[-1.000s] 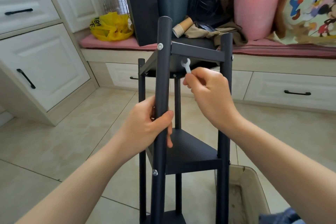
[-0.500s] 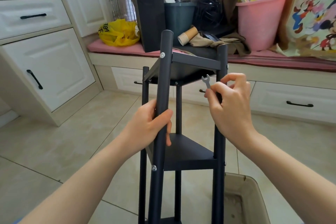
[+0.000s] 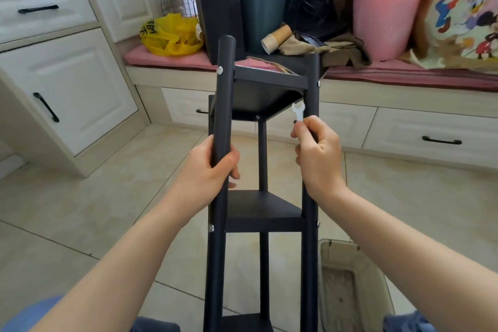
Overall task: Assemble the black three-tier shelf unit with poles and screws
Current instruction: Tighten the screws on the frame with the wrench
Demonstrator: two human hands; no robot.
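The black metal three-tier shelf unit stands upright on the pale tiled floor directly in front of the person, its poles running almost vertically through the view. The left hand is wrapped round the front-left black pole between the top and middle tiers, apparently steadying the frame. The right hand pinches a small white flat spanner between thumb and fingertips, its other fingers curled in front of the right black pole. The spanner's long axis runs nearly upright, parallel to that pole and just to its inner side, open end uppermost, just below the underside corner of the top black shelf tier. A silver screw head shows on the pole above and slightly right of the spanner, so the fastening likely to be worked next lies up from the right hand, which is much the nearer. Whether a nut sits inside that corner cannot be made out in the shadow. The right hand covers part of its pole, and the bottom tier is cut off by the frame edge.
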